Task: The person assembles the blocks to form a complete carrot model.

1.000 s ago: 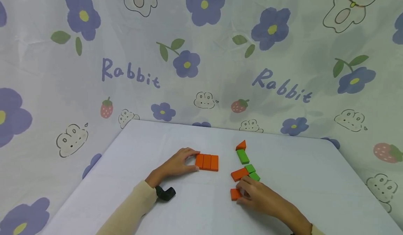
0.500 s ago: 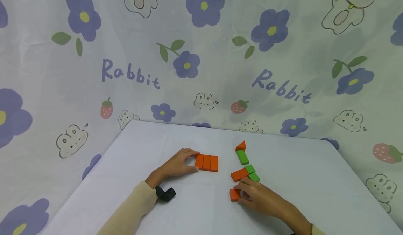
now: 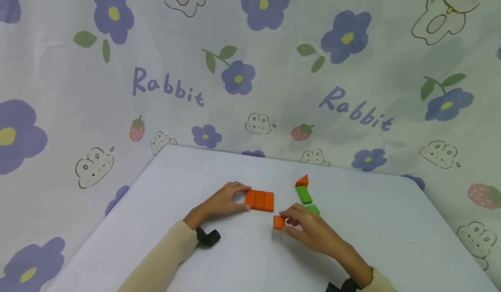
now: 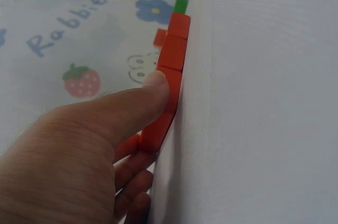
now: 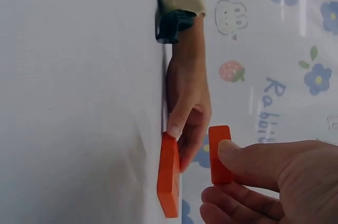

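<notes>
Orange block (image 3: 279, 223), pinched in right hand (image 3: 311, 229), now lifted nearer the orange row (image 3: 259, 200) (left hand (image 3: 224, 201) gripping its end)

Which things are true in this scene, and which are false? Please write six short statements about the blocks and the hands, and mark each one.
1. The right hand holds an orange block. True.
2. The orange row has four blocks. False: it has three, side by side.
3. The left hand touches the orange row at its left end. True.
4. The held orange block touches the orange row. False: there is a gap between them.
5. The triangle is green. False: it is orange.
6. The triangle lies farther from the person than the long green block. True.
</notes>
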Action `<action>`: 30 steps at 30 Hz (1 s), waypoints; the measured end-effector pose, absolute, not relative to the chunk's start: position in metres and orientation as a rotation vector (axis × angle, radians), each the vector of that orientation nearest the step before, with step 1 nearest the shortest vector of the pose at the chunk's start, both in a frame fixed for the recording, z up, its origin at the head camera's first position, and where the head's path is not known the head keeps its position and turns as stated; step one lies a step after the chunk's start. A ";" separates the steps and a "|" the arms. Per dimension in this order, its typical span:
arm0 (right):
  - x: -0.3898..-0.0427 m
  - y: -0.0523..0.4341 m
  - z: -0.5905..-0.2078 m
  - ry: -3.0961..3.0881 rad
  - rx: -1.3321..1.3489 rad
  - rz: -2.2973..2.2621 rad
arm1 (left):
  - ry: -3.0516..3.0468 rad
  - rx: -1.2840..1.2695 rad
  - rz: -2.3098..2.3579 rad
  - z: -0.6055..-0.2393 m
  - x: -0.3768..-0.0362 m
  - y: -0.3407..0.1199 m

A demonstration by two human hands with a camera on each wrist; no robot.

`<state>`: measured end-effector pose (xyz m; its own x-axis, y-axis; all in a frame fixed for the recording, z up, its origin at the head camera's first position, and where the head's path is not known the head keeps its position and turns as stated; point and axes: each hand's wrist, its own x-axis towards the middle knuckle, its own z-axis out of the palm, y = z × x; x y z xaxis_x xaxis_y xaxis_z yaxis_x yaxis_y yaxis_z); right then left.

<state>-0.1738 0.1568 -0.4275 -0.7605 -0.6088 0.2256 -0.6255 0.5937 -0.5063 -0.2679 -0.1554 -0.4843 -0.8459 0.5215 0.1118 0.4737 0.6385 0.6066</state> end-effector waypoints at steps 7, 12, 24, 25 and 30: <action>-0.193 0.135 -0.428 -2.693 1.035 0.952 | 2.775 0.866 0.975 -0.484 -0.269 -0.153; -0.207 0.120 -0.433 -2.639 1.111 0.972 | 2.783 0.881 0.966 -0.481 -0.272 -0.154; -0.219 0.095 -0.456 -2.710 1.046 0.835 | 2.742 0.905 0.965 -0.481 -0.271 -0.153; -0.218 0.094 -0.458 -2.709 1.038 0.819 | 2.738 0.914 0.962 -0.481 -0.271 -0.153; -0.218 0.091 -0.464 -2.645 1.048 0.739 | 2.747 0.902 0.977 -0.480 -0.268 -0.154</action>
